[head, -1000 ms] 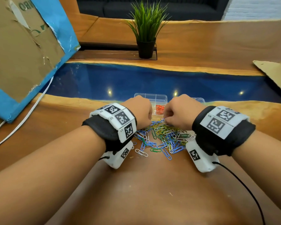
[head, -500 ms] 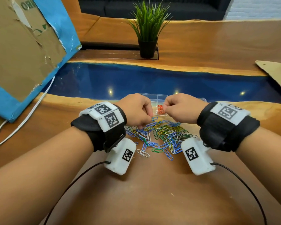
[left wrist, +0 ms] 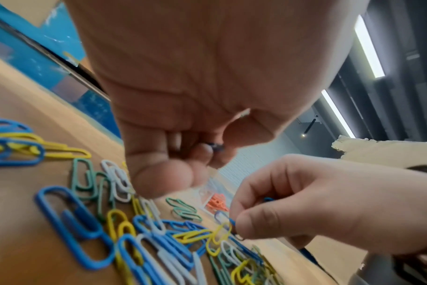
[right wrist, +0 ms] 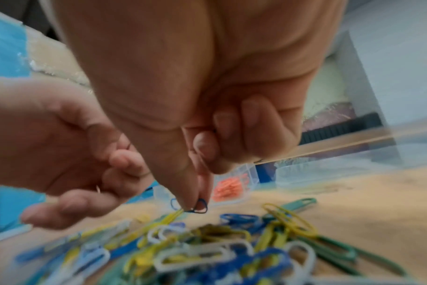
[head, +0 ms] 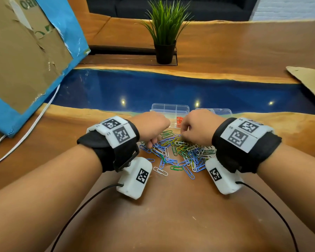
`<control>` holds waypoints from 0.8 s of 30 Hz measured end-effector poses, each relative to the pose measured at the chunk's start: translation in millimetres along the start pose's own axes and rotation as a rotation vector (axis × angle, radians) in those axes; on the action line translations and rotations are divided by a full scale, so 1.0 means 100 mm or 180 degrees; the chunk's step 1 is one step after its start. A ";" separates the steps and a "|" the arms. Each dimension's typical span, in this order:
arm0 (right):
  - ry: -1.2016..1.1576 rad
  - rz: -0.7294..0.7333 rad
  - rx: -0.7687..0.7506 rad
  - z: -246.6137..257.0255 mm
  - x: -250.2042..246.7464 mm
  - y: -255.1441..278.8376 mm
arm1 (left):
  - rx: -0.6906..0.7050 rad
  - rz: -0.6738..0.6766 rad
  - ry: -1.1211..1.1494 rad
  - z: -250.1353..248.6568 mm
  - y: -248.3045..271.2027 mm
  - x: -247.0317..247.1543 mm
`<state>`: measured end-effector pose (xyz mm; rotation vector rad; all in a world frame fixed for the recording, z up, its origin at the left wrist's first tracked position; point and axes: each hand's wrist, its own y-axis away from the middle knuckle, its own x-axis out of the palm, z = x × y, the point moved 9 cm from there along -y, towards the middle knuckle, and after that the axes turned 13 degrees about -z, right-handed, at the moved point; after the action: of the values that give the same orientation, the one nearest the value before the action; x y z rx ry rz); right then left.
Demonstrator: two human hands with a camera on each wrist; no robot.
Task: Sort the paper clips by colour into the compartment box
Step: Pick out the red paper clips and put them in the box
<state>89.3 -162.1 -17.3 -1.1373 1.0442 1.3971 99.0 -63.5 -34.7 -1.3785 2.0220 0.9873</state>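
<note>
The right hand [right wrist: 195, 119] pinches a blue clip [right wrist: 199, 206] at the pile [head: 180, 153] on the bench [head: 171, 215]. The left hand [head: 150, 127] is curled; something dark shows between its fingers, too blurred to name. Beyond both hands, the box [head: 170, 108] is half hidden, orange clips [head: 179, 120] inside.

Under both hands spreads a pile of paper clips [head: 178, 153] — blue, yellow, green and white mixed together. Just beyond the fingers, the clear compartment box [head: 170, 108] holds only orange clips [head: 179, 120]. The right hand [head: 198, 129] pinches a dark blue clip [right wrist: 199, 207]. Each wrist wears a black band [head: 116, 153] with white plates printed in black square codes — the table [head: 171, 215] is brown wood with a blue strip.
</note>
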 end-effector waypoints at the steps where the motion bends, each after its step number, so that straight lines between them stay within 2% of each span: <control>1: -0.0066 0.0011 0.0024 -0.01 -0.02 0.00 | -0.0043 -0.0017 0.0017 0.01 0.00 -0.01; 4: -0.0472 0.0087 0.0174 -0.05 -0.07 0.01 | -0.0122 -0.0021 0.0144 0.02 0.01 -0.02; 8: -0.1612 0.0410 0.0766 -0.10 -0.02 0.06 | 0.0008 -0.0048 0.0138 -0.01 -0.01 -0.03; 12: -0.2259 0.0551 0.1138 -0.16 0.04 0.08 | 0.0091 -0.0154 -0.0017 0.00 0.00 -0.06; 18: -0.2424 0.0334 0.1074 -0.33 0.05 0.05 | 0.0391 -0.0604 -0.1112 -0.02 -0.01 -0.12; 22: -0.2298 0.0323 0.1110 -0.40 0.08 0.05 | 0.0527 -0.0603 -0.1354 -0.05 -0.02 -0.10; 24: -0.2005 0.0243 0.1025 -0.39 0.06 0.05 | 0.0590 -0.0590 -0.1477 -0.08 -0.02 -0.09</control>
<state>88.7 -200.1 -30.6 -0.3792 0.8119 1.4457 104.5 -65.2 -24.0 -1.0935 1.5688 0.9106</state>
